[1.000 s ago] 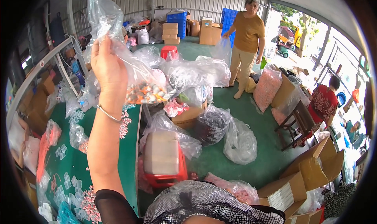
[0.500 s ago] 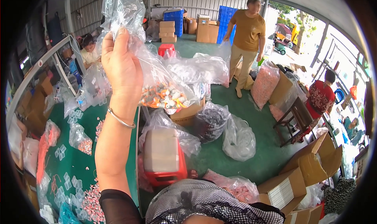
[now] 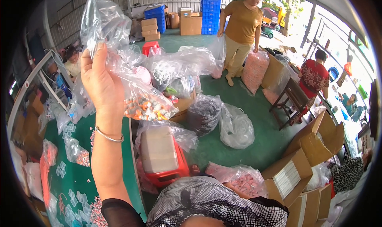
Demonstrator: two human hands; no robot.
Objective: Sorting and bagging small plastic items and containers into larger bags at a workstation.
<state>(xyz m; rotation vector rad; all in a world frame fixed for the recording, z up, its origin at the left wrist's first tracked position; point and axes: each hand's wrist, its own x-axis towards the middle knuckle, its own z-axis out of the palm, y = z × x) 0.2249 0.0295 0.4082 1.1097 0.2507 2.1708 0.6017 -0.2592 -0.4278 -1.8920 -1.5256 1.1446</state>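
My left hand (image 3: 101, 77) is raised in front of me, closed around the gathered neck of a clear plastic bag (image 3: 105, 18). The loose top of the bag puffs out above my fingers. Its lower part hangs to the right of my wrist, holding many small orange, white and grey pieces (image 3: 147, 109). A metal bangle (image 3: 109, 136) circles my left wrist. My right hand does not show.
At left is a green table (image 3: 77, 178) with small clear plastic boxes and pink-and-white pieces. A red stool (image 3: 181, 163), filled bags, a pink-filled bag (image 3: 242, 183) and open cartons (image 3: 286, 177) surround me. A person (image 3: 242, 24) stands ahead; others sit nearby.
My view has shifted, so the room sits farther left and higher. My left hand still grips the bag, which appears farther left and slightly lower. The standing person's near arm has moved.
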